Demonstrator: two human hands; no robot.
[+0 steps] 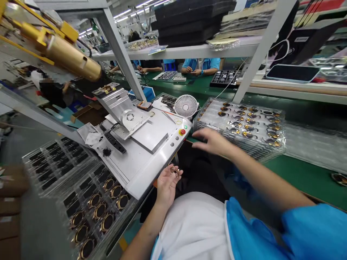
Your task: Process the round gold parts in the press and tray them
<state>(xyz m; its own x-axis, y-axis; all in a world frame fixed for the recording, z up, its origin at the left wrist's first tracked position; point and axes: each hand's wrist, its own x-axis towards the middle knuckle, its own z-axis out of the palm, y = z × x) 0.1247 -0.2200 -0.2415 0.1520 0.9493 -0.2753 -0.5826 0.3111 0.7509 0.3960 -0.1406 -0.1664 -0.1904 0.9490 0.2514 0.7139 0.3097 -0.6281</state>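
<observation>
My left hand is closed around a small gold-rimmed ring part, held in front of my body near the white machine base. Stretched forward, my right hand has its fingers apart and nothing visible in them. It is nearest to the front left corner of a stack of clear trays, whose top tray carries small dark and gold parts. Round gold-rimmed parts sit in another clear tray at the lower left.
A red button is on the machine's edge, below a white fan. A gold cylinder arm hangs at upper left. Metal posts hold a shelf. A person in blue sits across the green bench.
</observation>
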